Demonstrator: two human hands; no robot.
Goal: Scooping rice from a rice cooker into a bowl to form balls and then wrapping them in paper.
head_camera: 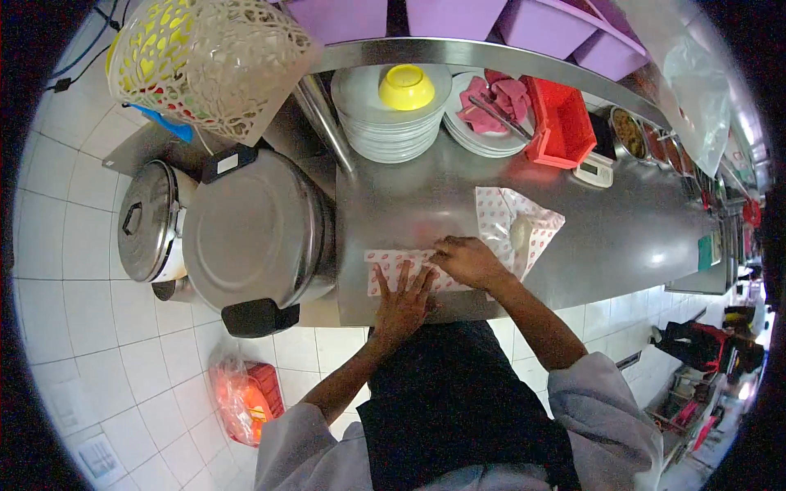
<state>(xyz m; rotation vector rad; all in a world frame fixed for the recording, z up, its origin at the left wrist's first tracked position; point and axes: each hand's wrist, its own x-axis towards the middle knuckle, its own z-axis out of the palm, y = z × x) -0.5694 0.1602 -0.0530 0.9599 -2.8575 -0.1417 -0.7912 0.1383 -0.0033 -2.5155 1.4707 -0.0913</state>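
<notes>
A folded sheet of white paper with a red print (pixel 379 255) lies flat near the front edge of the steel counter (pixel 614 245). My left hand (pixel 402 301) rests on it with fingers spread. My right hand (pixel 470 261) is at the sheet's right part, fingers bent and fingertips on or just above the paper; whether they pinch it cannot be told. Beyond my right wrist lies a second printed paper (pixel 491 212), partly folded around a pale, rounded item (pixel 521 234).
Large lidded steel pots (pixel 252 227) stand at the left. Behind are stacked plates (pixel 393 138) with a yellow bowl (pixel 406 88), plates bearing pink cloths (pixel 509 98) and tongs, a red bin (pixel 560 123) and a small scale (pixel 594 170). A steel shelf (pixel 466 50) overhangs the back.
</notes>
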